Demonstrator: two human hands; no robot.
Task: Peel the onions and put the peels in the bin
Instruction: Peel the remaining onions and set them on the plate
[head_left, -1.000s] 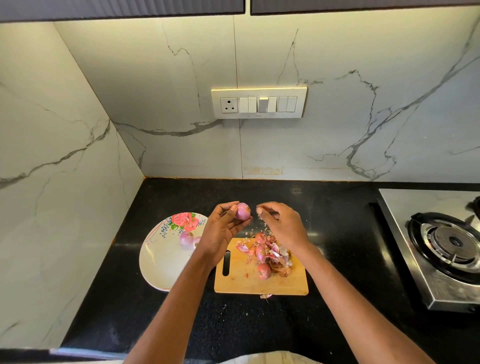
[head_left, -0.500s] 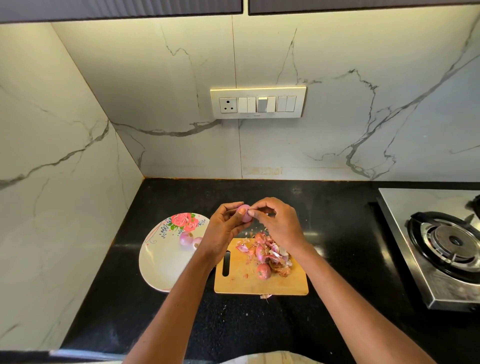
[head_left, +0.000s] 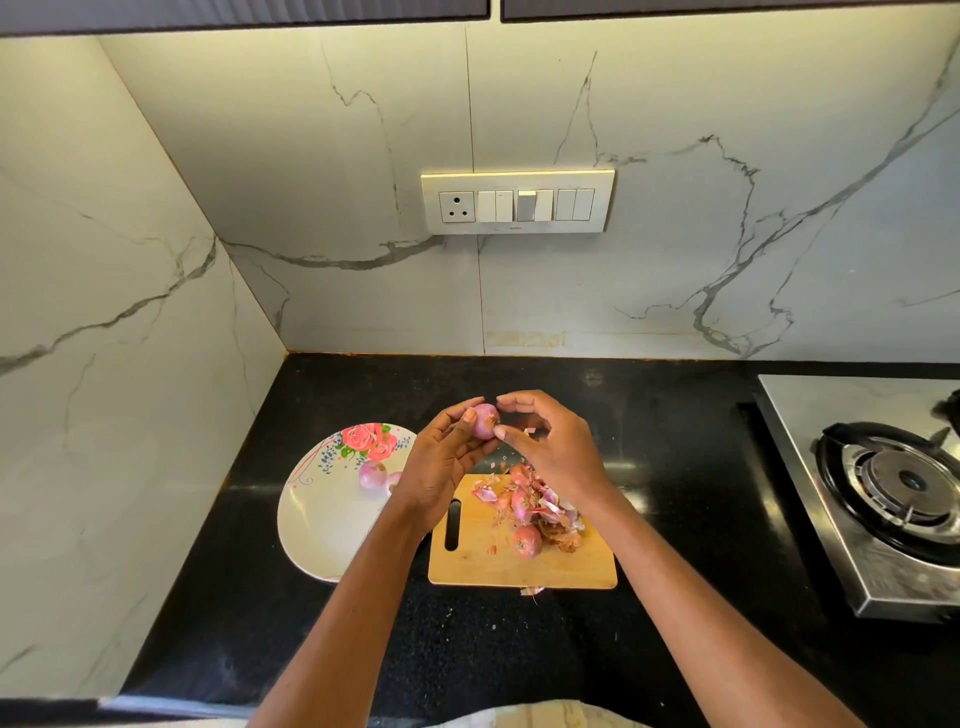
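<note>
Above the cutting board (head_left: 519, 566), the left hand (head_left: 441, 462) grips a small onion (head_left: 485, 420) in curled fingers; the right hand (head_left: 550, 447) pinches its skin, with loose peels (head_left: 540, 506) below.

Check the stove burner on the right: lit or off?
Off, as far as shows: no flame on the burner of the gas stove; its knobs are out of view.

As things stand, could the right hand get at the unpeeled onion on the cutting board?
Probably yes: the right hand is over the board, and the onion lies uncovered near the front, though that hand is busy picking at the held onion.
</note>
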